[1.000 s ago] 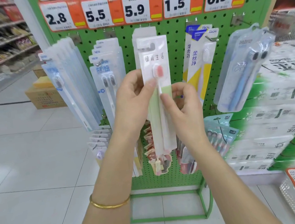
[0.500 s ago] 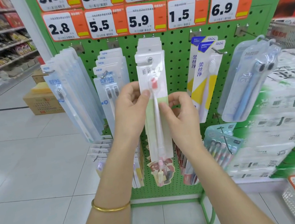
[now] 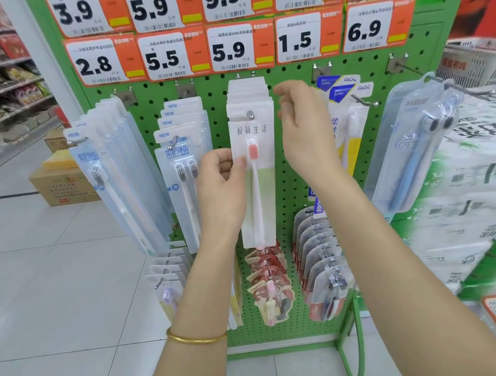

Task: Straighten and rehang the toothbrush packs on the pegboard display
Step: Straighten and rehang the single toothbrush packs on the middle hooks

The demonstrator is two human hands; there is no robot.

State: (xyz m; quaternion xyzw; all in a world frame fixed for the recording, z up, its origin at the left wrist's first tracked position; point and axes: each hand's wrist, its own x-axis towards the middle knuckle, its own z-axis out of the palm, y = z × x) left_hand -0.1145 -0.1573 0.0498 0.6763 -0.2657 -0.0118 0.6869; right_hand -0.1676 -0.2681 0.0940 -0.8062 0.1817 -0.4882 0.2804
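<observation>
Centrally, the pink toothbrush pack is pinched by the left grip; the right grip is held loose, empty, beside it.

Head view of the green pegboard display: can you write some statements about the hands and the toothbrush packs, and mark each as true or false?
1. The left hand pinches the white-and-green card pack holding a pink toothbrush. True.
2. The right hand grips this pack too. False: it is raised beside the pack and holds nothing.
3. This pack hangs on a metal hook. True.
4. The orange-and-white price tag directly above this hook reads 1.5. False: it reads 5.9.
</observation>
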